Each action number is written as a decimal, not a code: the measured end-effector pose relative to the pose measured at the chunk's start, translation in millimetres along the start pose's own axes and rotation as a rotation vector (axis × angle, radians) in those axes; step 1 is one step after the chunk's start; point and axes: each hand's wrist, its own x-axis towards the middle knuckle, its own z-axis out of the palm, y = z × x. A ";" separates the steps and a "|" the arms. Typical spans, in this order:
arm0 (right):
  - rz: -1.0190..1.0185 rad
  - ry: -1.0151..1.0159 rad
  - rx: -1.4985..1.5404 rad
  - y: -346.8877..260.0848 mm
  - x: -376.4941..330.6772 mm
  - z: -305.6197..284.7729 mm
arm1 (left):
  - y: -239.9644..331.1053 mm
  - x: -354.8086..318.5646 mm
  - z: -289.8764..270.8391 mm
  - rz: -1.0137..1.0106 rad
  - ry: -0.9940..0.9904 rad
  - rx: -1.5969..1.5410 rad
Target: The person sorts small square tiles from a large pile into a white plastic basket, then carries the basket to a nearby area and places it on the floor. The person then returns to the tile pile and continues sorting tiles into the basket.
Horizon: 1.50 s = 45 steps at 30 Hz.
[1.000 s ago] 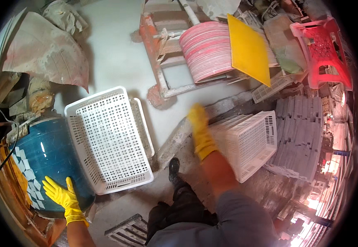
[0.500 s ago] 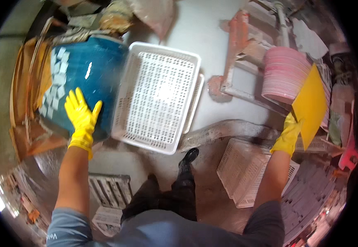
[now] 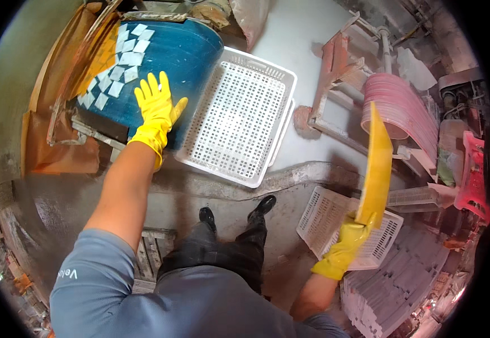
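My left hand (image 3: pixel 156 110), in a yellow rubber glove, is stretched out with fingers spread over a curved blue belt (image 3: pixel 186 48); whether it touches the surface I cannot tell. Beyond its fingertips, several small white square tiles (image 3: pixel 132 58) lie scattered along the belt's left part. Against the belt's right end stands a white perforated plastic crate (image 3: pixel 245 115) with nothing lying in it. Off to the right, my gloved right hand (image 3: pixel 346 245) grips the near end of a thin, flat yellow board (image 3: pixel 377 163), held almost edge-on.
At the right stands a worn red-and-white frame (image 3: pixel 335 79) beside a pink ribbed drum (image 3: pixel 384 98). A low curb (image 3: pixel 318 172) crosses the floor. Another perforated crate (image 3: pixel 325 217) and a stack of grey slabs (image 3: pixel 394 281) lie near my right arm. Brown sheeting (image 3: pixel 65 149) hangs at the left.
The view has swung, so belt and crate sit farther right. My right hand has come nearer my body with the yellow board, which has turned from broadside to nearly edge-on. My left hand stays over the belt.
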 end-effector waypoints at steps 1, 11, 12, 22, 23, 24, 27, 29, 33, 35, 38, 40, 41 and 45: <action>0.009 0.083 -0.047 -5.4 -32.0 28.6 | -3.6 0.4 -0.1 0.029 0.026 -0.001; 1.168 -0.327 0.892 87.5 -177.8 160.4 | -134.4 0.8 23.6 0.010 0.167 -0.105; 1.332 -0.204 1.268 153.3 -162.0 128.6 | -130.2 5.6 22.6 0.040 0.199 -0.119; 1.434 0.002 -0.025 414.1 -186.7 296.6 | -131.9 -3.7 9.8 -0.003 0.144 -0.171; 1.385 0.022 -0.084 442.2 -195.1 316.4 | -129.7 -1.1 7.7 -0.002 0.143 -0.170; 1.375 0.017 -0.085 463.2 -196.9 327.0 | -128.3 2.5 9.9 0.002 0.138 -0.176; 1.411 -0.041 -0.048 510.3 -203.4 349.8 | -131.1 5.0 10.3 0.016 0.163 -0.234; 1.433 -0.062 -0.022 532.2 -208.8 350.6 | -130.1 11.1 7.0 0.031 0.173 -0.264; 1.471 -0.122 -0.002 552.1 -217.2 345.8 | -132.4 10.4 1.6 0.006 0.170 -0.327; 1.479 -0.149 -0.002 550.5 -218.5 337.1 | -133.9 9.1 3.7 -0.010 0.150 -0.335; 1.484 -0.181 0.001 543.6 -217.2 320.5 | -134.1 17.0 8.4 -0.002 0.110 -0.317; 1.483 -0.218 -0.017 530.0 -216.8 307.8 | -134.3 16.7 5.8 -0.003 0.094 -0.337; 1.466 -0.241 -0.052 519.1 -215.4 307.3 | -138.4 15.3 7.5 0.004 0.083 -0.329; 0.896 -0.335 -0.593 420.1 -202.9 358.8 | -151.6 -0.1 23.9 -0.014 0.161 -0.363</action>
